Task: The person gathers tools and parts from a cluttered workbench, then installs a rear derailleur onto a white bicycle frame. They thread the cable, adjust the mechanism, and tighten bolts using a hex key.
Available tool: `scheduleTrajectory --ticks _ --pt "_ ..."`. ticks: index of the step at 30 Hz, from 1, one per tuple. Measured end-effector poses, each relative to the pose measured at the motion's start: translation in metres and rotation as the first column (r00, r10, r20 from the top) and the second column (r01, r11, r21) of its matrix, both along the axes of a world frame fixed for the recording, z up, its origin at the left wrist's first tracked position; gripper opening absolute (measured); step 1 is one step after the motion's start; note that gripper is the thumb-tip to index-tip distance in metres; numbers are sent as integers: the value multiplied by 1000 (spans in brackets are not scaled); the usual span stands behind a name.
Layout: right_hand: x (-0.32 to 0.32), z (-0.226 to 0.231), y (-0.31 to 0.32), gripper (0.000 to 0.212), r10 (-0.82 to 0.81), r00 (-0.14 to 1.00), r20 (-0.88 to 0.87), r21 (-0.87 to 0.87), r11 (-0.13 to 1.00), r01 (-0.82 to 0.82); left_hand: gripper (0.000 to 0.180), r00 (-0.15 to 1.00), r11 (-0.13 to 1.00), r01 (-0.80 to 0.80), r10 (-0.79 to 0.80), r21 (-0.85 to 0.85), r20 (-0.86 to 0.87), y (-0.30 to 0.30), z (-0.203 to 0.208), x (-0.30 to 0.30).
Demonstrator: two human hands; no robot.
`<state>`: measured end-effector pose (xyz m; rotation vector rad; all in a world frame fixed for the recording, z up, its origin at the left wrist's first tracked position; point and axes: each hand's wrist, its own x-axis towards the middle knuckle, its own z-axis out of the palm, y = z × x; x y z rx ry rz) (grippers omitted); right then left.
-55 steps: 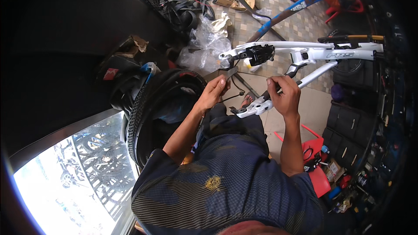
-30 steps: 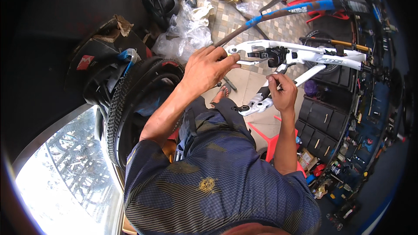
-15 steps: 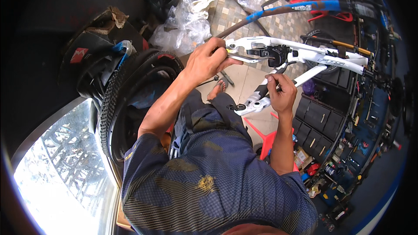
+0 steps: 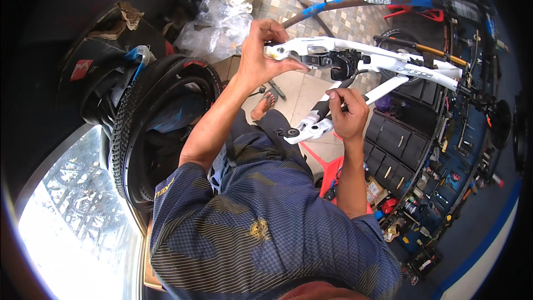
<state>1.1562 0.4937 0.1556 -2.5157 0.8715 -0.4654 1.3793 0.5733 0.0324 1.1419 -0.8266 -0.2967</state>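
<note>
A white bicycle frame (image 4: 383, 66) stretches across in front of me, with a black mechanism (image 4: 344, 62) at its middle. My left hand (image 4: 261, 55) grips the frame's left end, fingers over the top and thumb stretched along the underside near the linkage. Below the mechanism, my right hand (image 4: 350, 114) is closed, its thumb and curled fingertips together; whatever lies between them is hidden. It is beside the lower white arm (image 4: 311, 125), which has a dark pivot at its end.
Bicycle tires (image 4: 161, 116) are stacked to my left beside a glass pane. Clear plastic wrapping (image 4: 216, 28) lies on the tiled floor. A blue and brown tube (image 4: 355, 3) crosses beyond the frame. Tools cover a rack (image 4: 438, 189) at right, and a red stool (image 4: 327, 169) stands below.
My left hand has opened its thumb away from the fingers and now wraps the frame's end. My right hand stays close below the mechanism. The whole view has shifted slightly.
</note>
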Motion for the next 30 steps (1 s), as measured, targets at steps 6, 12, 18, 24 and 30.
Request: scheduleTrajectory --ticks 6,12,18,24,30 --pt "0 -2 -2 4 22 1000 13 -19 1000 -22 87 988 988 124 -114 97 -103 -2 9 0" --pt "0 -2 -2 5 2 1000 12 -25 1000 -2 76 866 945 321 -319 -61 -386 -6 3 2" --pt "1 -3 -3 5 3 1000 22 -30 1000 -2 32 959 952 265 -243 154 -149 2 7 17" --pt "0 -2 -2 5 -1 1000 3 -29 1000 1 40 955 911 297 -287 286 -78 7 16 16" --pt "0 -1 -2 6 -3 1000 -2 -29 1000 3 36 829 878 478 -456 -12 -323 5 -7 18"
